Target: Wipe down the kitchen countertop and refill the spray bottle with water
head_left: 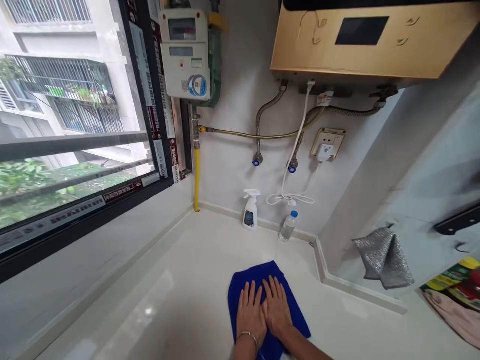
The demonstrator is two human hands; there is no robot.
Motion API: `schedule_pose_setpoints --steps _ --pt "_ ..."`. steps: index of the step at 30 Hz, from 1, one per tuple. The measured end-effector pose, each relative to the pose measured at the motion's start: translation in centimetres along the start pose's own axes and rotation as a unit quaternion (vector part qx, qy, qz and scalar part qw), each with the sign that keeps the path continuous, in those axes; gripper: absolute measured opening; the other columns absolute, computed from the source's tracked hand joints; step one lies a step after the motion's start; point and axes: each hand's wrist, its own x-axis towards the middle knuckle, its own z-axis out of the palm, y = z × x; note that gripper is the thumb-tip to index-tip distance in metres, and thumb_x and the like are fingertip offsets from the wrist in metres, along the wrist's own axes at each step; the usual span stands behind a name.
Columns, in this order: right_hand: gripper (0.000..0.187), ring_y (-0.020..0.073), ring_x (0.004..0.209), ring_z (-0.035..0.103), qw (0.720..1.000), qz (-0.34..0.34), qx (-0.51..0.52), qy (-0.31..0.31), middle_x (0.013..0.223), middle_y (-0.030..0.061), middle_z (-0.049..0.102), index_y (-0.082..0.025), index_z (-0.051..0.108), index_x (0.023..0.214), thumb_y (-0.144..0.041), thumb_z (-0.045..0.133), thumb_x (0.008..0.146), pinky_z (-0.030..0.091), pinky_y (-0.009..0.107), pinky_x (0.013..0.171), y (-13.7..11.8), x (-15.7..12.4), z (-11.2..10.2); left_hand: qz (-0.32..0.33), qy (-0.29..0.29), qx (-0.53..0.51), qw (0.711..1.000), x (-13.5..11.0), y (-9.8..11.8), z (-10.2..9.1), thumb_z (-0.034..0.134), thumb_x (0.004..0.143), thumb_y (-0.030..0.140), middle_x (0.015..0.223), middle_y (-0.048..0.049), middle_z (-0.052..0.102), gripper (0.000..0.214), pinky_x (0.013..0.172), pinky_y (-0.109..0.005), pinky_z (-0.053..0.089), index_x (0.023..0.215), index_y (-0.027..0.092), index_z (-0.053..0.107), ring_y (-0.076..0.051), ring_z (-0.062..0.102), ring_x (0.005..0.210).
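A blue cloth (296, 305) lies spread on the white countertop (180, 280). On the cloth's left part my left hand (250, 310) rests flat, fingers stretched forward, a bracelet at its wrist. Close against it, my right hand (276, 305) also presses flat on the cloth with its fingers extended; the thumbs meet or overlap. Neither hand grips anything. Beyond the cloth, near the wall, stand a white spray bottle (250, 212) and a clear plastic bottle (288, 227) with a blue cap.
A gold water heater (356, 45) hangs above, its hoses and white cord (303, 125) running down to wall fittings and a socket (330, 142). At left are a gas meter (185, 55) and window. A silver cloth (384, 257) hangs at right.
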Motion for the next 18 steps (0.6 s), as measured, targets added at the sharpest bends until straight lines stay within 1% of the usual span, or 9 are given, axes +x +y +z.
schedule_pose_setpoints --steps 4,8,11,15,18 --pt "0.062 0.0295 0.154 0.01 1.0 -0.016 -0.003 -0.024 0.165 0.01 0.021 -0.017 0.031 0.156 -0.032 0.037 0.096 0.012 0.05 0.126 -1.9 2.9 -1.3 -0.015 0.025 0.012 1.0 1.8 -1.8 -0.6 0.03 0.099 0.035 0.163 -0.003 0.028 0.052 0.126 -0.053 0.029 0.15 0.03 0.032 -0.027 0.024 0.152" --pt "0.062 0.0296 0.154 0.01 0.998 -0.042 -0.001 -0.041 0.165 0.0116 0.02 -0.016 0.032 0.155 -0.034 0.039 0.096 0.011 0.048 0.126 -3.5 5.8 -1.8 -0.035 0.038 0.01 0.999 3.6 -3.6 -1.2 0.032 0.098 0.036 0.162 -0.0034 0.03 0.052 0.126 -0.052 0.03 0.15 0.029 0.034 -0.027 0.025 0.152" --pt "0.062 0.0282 0.154 0.013 0.997 -0.068 0.009 -0.035 0.165 0.0104 0.021 -0.018 0.033 0.155 -0.032 0.041 0.096 0.013 0.046 0.126 -4.3 8.5 -1.8 -0.065 0.054 0.018 0.996 5.2 -4.8 -1.3 0.035 0.097 0.034 0.162 -0.0037 0.03 0.053 0.125 -0.052 0.031 0.149 0.028 0.036 -0.027 0.026 0.151" --pt "0.06 0.0263 0.154 0.016 0.991 -0.128 0.023 -0.014 0.165 0.0087 0.025 -0.02 0.036 0.154 -0.029 0.041 0.096 0.015 0.045 0.126 -5.5 12.5 -2.1 -0.125 0.093 0.046 0.987 7.8 -6.1 -1.6 0.038 0.094 0.028 0.161 -0.0069 0.033 0.053 0.124 -0.054 0.031 0.148 0.025 0.039 -0.029 0.028 0.151" --pt "0.059 0.0265 0.154 0.015 0.988 -0.15 0.034 -0.018 0.164 0.0106 0.027 -0.017 0.037 0.154 -0.031 0.04 0.097 0.014 0.045 0.126 -6.5 15.4 -2.6 -0.154 0.087 0.053 0.983 10.0 -7.1 -2.6 0.037 0.093 0.025 0.161 -0.0069 0.034 0.055 0.126 -0.052 0.029 0.148 0.023 0.04 -0.029 0.027 0.152"
